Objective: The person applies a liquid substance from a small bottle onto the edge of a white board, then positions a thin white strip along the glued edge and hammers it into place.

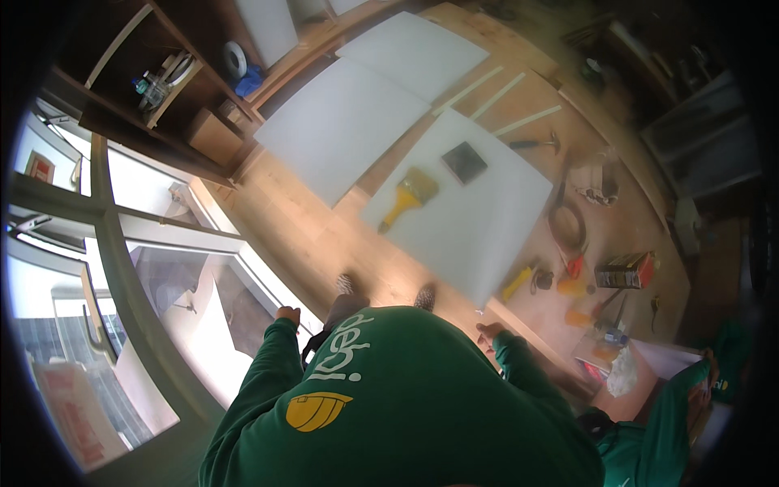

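Observation:
My left hand (288,314) hangs at my left side near the bright window, its fingers curled in with nothing visible in them. At my right side my right hand (488,332) is held low, fingers loosely apart and holding nothing. It is nearest to the close corner of a white board (479,235). On that board lie a wide paintbrush (407,197) with a yellow handle and a dark square pad (464,163). Neither hand touches the board or the things on it.
Two more white panels (324,130) lie beyond, with thin white strips (497,97) beside them. To the right are a hammer (540,144), a rectangular can (625,270) and several tools. A co-worker's green sleeve (669,406) shows at lower right. Shelves (174,89) stand at left.

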`<action>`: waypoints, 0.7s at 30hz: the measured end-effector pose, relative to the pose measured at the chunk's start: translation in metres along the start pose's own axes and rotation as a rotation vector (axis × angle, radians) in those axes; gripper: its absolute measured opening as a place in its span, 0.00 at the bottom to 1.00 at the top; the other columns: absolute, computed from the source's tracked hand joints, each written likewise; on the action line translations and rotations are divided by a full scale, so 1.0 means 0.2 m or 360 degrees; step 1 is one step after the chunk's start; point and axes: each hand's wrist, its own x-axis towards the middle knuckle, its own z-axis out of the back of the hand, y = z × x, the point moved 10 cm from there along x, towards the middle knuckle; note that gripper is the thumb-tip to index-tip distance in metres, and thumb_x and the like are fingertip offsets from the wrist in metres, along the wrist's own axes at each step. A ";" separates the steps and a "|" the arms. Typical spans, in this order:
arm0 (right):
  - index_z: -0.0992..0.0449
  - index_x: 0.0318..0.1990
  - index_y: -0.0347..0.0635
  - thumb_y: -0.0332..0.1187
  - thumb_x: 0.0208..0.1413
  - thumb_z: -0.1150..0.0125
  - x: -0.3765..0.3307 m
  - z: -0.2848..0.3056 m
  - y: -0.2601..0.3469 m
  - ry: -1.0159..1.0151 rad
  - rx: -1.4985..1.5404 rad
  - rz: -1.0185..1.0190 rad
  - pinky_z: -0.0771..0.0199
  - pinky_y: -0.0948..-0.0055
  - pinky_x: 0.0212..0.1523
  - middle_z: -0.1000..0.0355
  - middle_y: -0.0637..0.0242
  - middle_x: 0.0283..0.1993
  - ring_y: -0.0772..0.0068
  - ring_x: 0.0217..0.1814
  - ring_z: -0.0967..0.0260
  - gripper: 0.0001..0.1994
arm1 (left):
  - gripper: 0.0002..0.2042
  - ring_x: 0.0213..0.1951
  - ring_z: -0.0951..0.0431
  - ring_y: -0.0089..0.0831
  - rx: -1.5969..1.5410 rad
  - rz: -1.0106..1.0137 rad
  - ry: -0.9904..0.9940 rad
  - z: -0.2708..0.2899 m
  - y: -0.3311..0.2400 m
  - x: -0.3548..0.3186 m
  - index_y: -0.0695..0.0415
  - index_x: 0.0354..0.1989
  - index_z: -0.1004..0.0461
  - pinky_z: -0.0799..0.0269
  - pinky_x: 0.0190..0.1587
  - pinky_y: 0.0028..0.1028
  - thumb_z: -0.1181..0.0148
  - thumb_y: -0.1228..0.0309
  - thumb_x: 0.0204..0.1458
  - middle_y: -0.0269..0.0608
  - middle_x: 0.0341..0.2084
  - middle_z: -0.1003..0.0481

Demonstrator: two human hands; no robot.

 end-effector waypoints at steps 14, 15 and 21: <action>0.23 0.44 0.37 0.42 0.60 0.38 -0.32 -0.62 0.73 -0.0075 -0.0024 0.0100 0.19 0.66 0.30 0.26 0.60 0.32 0.67 0.28 0.26 0.15 | 0.35 0.45 0.20 0.44 -0.2280 0.0552 0.0502 0.07 1.01 0.68 0.52 0.71 0.47 0.15 0.36 0.44 0.39 0.75 0.54 0.59 0.50 0.27; 0.23 0.44 0.37 0.42 0.60 0.38 -0.33 -0.67 0.79 -0.0072 -0.0004 0.0090 0.19 0.66 0.30 0.26 0.60 0.32 0.67 0.28 0.26 0.15 | 0.33 0.47 0.21 0.43 -0.2231 0.0539 0.0502 0.06 1.09 0.75 0.52 0.71 0.46 0.17 0.38 0.44 0.40 0.71 0.56 0.55 0.51 0.27; 0.23 0.40 0.36 0.43 0.59 0.39 -0.26 -0.93 1.43 -0.0130 0.0328 0.0467 0.22 0.65 0.27 0.25 0.59 0.28 0.67 0.26 0.25 0.16 | 0.26 0.46 0.20 0.40 -0.1054 0.0066 -0.0180 0.30 1.82 1.07 0.63 0.60 0.32 0.20 0.42 0.39 0.40 0.60 0.57 0.51 0.51 0.24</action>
